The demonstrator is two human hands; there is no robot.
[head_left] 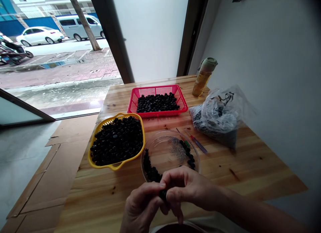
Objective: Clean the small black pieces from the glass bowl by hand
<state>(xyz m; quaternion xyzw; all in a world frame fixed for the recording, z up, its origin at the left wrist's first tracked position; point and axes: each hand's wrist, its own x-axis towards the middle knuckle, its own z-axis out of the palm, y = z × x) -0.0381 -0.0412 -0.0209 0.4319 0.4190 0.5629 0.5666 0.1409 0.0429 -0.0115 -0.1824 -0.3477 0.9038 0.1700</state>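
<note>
My left hand (142,206) is closed, its thumb and fingertips pinching a small black round cap (163,194). From the right, my right hand (189,186) meets it, thumb and forefinger closed on the same cap; the fingers hide most of it. Just beyond my hands lies a clear round plastic tray (163,159). Black caps (151,171) line its left side, more black pieces (190,158) lie along its right, and thin silvery pins (178,149) are heaped near them. At the bottom edge, a rounded container rim (185,223) shows partly below my hands.
A yellow basket (143,139) full of black caps stands left, a red basket (185,104) with black pieces behind. Right of the tray lie a screwdriver (199,145) and a green-handled tool (187,143). Farther right are a plastic bag (220,115) and a bottle (203,79).
</note>
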